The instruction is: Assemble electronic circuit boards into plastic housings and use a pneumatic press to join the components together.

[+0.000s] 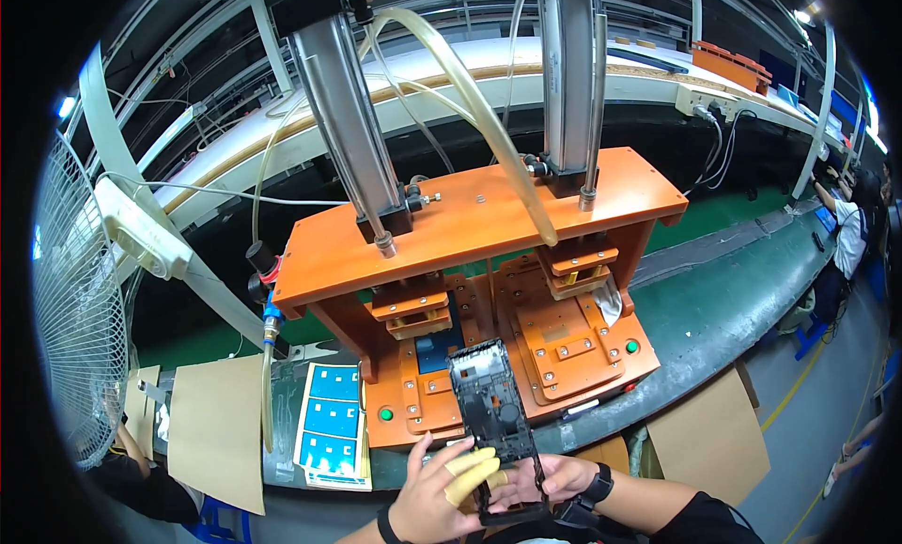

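Observation:
A long black plastic housing [490, 405], with cut-outs and moulded ribs, is tilted in front of the orange press. My left hand [437, 492], with yellow finger covers on some fingers, grips its near-left side. My right hand [556, 476] holds the near-right edge, its fingers partly hidden behind the open lower frame. The housing's far end overlaps the front of the orange press [479, 215]. The press has two jig beds: a blue piece [440, 337] lies at the left one, and an orange plate [564, 342] sits on the right one.
Left of the press lies a sheet with blue pieces [334, 414]. Green buttons [386, 414] flank the press front. Two air cylinders [343, 112] and hoses rise above. Cardboard [216, 436] hangs at left beside a fan [80, 309]. Another person [850, 229] is at far right.

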The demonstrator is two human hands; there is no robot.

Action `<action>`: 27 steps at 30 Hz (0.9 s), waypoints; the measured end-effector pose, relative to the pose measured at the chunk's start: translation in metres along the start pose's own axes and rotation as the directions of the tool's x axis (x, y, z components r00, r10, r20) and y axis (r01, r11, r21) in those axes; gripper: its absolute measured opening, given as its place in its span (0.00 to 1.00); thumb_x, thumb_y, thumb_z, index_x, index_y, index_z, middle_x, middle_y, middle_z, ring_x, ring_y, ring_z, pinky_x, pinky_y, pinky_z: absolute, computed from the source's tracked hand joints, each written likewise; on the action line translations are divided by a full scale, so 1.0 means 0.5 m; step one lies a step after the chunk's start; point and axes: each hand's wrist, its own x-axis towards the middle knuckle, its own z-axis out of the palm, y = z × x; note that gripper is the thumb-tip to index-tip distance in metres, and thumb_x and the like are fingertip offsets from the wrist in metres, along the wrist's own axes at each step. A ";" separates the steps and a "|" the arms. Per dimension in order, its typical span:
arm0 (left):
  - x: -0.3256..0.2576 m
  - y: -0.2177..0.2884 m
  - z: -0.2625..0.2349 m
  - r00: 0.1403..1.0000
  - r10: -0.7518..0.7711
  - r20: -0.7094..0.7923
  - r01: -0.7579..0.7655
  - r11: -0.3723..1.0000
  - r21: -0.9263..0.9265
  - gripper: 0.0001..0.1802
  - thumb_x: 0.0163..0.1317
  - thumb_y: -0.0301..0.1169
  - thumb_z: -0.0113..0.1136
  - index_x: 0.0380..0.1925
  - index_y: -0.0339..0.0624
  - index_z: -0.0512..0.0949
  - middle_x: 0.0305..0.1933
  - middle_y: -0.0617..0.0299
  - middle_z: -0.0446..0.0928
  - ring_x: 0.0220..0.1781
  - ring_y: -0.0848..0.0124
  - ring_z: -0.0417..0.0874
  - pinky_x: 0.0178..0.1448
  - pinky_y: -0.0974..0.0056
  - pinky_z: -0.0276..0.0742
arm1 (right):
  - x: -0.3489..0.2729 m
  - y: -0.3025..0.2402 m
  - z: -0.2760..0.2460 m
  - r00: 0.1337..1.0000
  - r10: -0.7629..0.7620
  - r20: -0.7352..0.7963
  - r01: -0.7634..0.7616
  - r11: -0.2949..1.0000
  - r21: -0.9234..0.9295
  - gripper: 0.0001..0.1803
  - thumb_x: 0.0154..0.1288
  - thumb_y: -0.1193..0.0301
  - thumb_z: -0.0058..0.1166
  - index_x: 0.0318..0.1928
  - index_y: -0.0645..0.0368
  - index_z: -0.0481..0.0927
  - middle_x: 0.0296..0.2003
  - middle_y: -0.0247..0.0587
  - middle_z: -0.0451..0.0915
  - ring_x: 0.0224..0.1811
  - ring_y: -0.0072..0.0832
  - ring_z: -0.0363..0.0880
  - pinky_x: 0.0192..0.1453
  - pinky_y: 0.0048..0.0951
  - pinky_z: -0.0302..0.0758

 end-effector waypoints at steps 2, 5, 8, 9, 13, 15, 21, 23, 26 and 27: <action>0.014 -0.049 -0.005 0.999 -0.044 -0.008 0.043 0.993 -0.106 0.40 0.39 0.44 0.78 0.56 0.50 0.76 0.58 0.63 0.77 0.67 0.62 0.72 0.72 0.38 0.50 | 0.021 -0.013 0.012 0.996 -0.068 -0.057 0.066 0.997 -0.032 0.51 0.60 0.58 0.61 0.75 0.58 0.44 0.70 0.58 0.58 0.71 0.46 0.60 0.74 0.45 0.55; 0.065 -0.109 -0.045 0.999 -0.042 -0.029 0.042 0.999 0.009 0.40 0.39 0.46 0.80 0.55 0.46 0.77 0.56 0.58 0.78 0.64 0.58 0.75 0.73 0.43 0.52 | 0.010 -0.017 -0.015 0.993 -0.107 -0.050 0.094 0.972 -0.214 0.40 0.71 0.59 0.50 0.75 0.54 0.47 0.69 0.53 0.62 0.68 0.39 0.66 0.69 0.40 0.62; 0.106 -0.155 -0.091 0.994 -0.104 0.021 0.105 0.995 -0.005 0.42 0.37 0.39 0.78 0.57 0.47 0.74 0.59 0.53 0.75 0.67 0.56 0.71 0.74 0.42 0.52 | -0.019 0.000 -0.033 0.989 -0.132 -0.070 0.108 0.955 -0.276 0.36 0.73 0.62 0.48 0.74 0.58 0.50 0.66 0.52 0.66 0.65 0.34 0.69 0.67 0.36 0.65; 0.118 -0.166 -0.100 0.993 -0.116 0.038 0.117 0.993 -0.014 0.42 0.36 0.37 0.77 0.58 0.47 0.74 0.59 0.52 0.74 0.67 0.55 0.71 0.74 0.43 0.52 | -0.031 0.002 -0.035 0.985 -0.148 -0.086 0.115 0.944 -0.311 0.34 0.73 0.64 0.47 0.73 0.61 0.52 0.64 0.51 0.69 0.63 0.33 0.71 0.66 0.34 0.66; 0.139 -0.199 -0.114 0.973 -0.163 0.165 0.167 0.986 -0.013 0.41 0.39 0.37 0.73 0.59 0.47 0.73 0.57 0.53 0.75 0.65 0.55 0.71 0.74 0.41 0.52 | -0.084 0.019 -0.032 0.943 -0.204 -0.265 0.083 0.911 -0.404 0.34 0.72 0.64 0.48 0.71 0.67 0.55 0.63 0.55 0.69 0.62 0.35 0.72 0.66 0.36 0.66; 0.153 -0.196 -0.121 0.969 -0.141 0.205 0.145 0.989 -0.003 0.40 0.40 0.37 0.73 0.59 0.46 0.73 0.57 0.53 0.75 0.65 0.56 0.71 0.74 0.42 0.52 | -0.105 0.018 -0.032 0.930 -0.216 -0.296 0.074 0.902 -0.426 0.33 0.72 0.64 0.47 0.71 0.67 0.55 0.62 0.55 0.70 0.62 0.35 0.72 0.67 0.37 0.66; 0.156 -0.190 -0.125 0.957 -0.114 0.265 0.094 0.992 0.087 0.39 0.38 0.37 0.74 0.56 0.44 0.75 0.55 0.54 0.77 0.63 0.54 0.73 0.74 0.49 0.55 | -0.125 0.021 -0.033 0.899 -0.232 -0.371 0.025 0.874 -0.486 0.32 0.72 0.66 0.48 0.71 0.67 0.57 0.62 0.53 0.71 0.60 0.33 0.73 0.67 0.37 0.66; 0.144 -0.197 -0.121 0.956 -0.105 0.274 0.093 0.994 0.057 0.42 0.40 0.42 0.76 0.59 0.43 0.73 0.59 0.52 0.74 0.65 0.52 0.70 0.74 0.49 0.55 | -0.113 0.023 -0.034 0.910 -0.211 -0.357 -0.002 0.858 -0.514 0.32 0.72 0.66 0.48 0.70 0.67 0.58 0.62 0.51 0.71 0.59 0.31 0.73 0.67 0.36 0.66; 0.117 -0.187 -0.117 0.982 -0.155 0.111 0.164 0.984 -0.077 0.46 0.42 0.47 0.77 0.61 0.42 0.70 0.65 0.48 0.67 0.69 0.49 0.65 0.74 0.49 0.55 | -0.096 0.023 -0.043 0.927 -0.174 -0.333 -0.044 0.829 -0.557 0.31 0.72 0.68 0.48 0.70 0.66 0.58 0.62 0.49 0.71 0.59 0.30 0.73 0.67 0.35 0.66; 0.090 -0.201 -0.111 0.984 -0.145 0.104 0.154 0.985 -0.083 0.48 0.44 0.50 0.76 0.63 0.41 0.67 0.69 0.46 0.61 0.71 0.48 0.61 0.74 0.49 0.55 | -0.094 0.022 -0.048 0.927 -0.162 -0.340 -0.057 0.832 -0.552 0.31 0.72 0.68 0.48 0.70 0.66 0.58 0.62 0.49 0.71 0.59 0.30 0.73 0.67 0.35 0.66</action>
